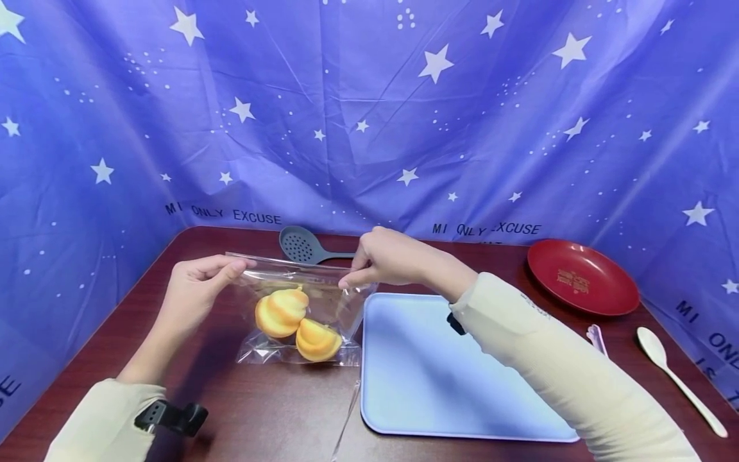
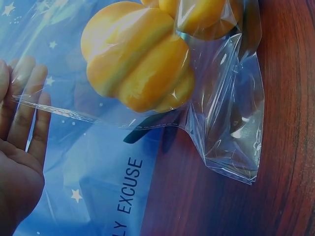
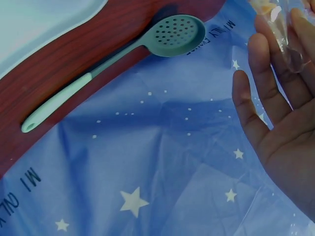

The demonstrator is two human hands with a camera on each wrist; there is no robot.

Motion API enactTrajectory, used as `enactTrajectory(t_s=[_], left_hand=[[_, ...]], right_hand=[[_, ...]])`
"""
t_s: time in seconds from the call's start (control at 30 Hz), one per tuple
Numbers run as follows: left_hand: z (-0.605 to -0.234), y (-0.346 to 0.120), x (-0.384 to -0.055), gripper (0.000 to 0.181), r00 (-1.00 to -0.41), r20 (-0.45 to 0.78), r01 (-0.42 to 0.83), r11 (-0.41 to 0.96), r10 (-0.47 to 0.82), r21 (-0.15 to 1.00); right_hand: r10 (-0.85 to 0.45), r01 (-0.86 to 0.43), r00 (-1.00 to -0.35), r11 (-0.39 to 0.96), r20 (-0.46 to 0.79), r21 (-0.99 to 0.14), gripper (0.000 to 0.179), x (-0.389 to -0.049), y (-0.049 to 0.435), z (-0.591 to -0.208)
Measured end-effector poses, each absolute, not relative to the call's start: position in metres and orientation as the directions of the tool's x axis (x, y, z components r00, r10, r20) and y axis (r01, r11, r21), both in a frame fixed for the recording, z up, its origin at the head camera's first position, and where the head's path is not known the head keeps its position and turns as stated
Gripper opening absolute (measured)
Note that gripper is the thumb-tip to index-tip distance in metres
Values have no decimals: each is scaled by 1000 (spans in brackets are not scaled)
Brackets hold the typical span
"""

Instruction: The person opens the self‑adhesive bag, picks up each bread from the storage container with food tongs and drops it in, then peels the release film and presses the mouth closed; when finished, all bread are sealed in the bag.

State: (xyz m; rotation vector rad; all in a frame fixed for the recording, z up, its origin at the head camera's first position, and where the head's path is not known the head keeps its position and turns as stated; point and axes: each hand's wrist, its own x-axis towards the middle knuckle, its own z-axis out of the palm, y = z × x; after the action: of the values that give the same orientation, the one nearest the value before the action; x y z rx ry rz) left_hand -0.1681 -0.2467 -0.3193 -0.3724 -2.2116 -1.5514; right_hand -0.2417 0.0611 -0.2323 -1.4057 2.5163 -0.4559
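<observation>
A clear plastic bag (image 1: 331,305) is held up above the table between both hands. Inside it lie two yellow-orange, ridged, pumpkin-like pieces (image 1: 281,312), which the left wrist view shows close up as a lobed yellow piece (image 2: 140,59). My left hand (image 1: 199,289) pinches the bag's upper left corner between thumb and fingers. At the upper right corner, my right hand (image 1: 387,256) pinches the film; in the right wrist view a fold of the bag (image 3: 283,34) sits between thumb and fingers.
A light blue tray (image 1: 439,385) lies right of the bag. Behind is a grey slotted skimmer (image 1: 301,245) with a pale handle (image 3: 54,103). On the right are a red plate (image 1: 583,279), a cream spoon (image 1: 655,350) and a small purplish utensil (image 1: 597,339). A starry blue curtain (image 1: 346,147) surrounds the table.
</observation>
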Motion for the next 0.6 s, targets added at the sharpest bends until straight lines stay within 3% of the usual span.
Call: enactTrajectory(t_s=[0.3, 0.6], left_hand=[[-319, -243, -170, 15, -882, 470, 447, 290, -14, 846], [-323, -241, -173, 18, -882, 470, 464, 136, -21, 876]], right_hand=[[-850, -796, -525, 472, 45, -378, 15, -238, 81, -241], [-797, -714, -596, 469, 99, -520, 12, -231, 100, -259]])
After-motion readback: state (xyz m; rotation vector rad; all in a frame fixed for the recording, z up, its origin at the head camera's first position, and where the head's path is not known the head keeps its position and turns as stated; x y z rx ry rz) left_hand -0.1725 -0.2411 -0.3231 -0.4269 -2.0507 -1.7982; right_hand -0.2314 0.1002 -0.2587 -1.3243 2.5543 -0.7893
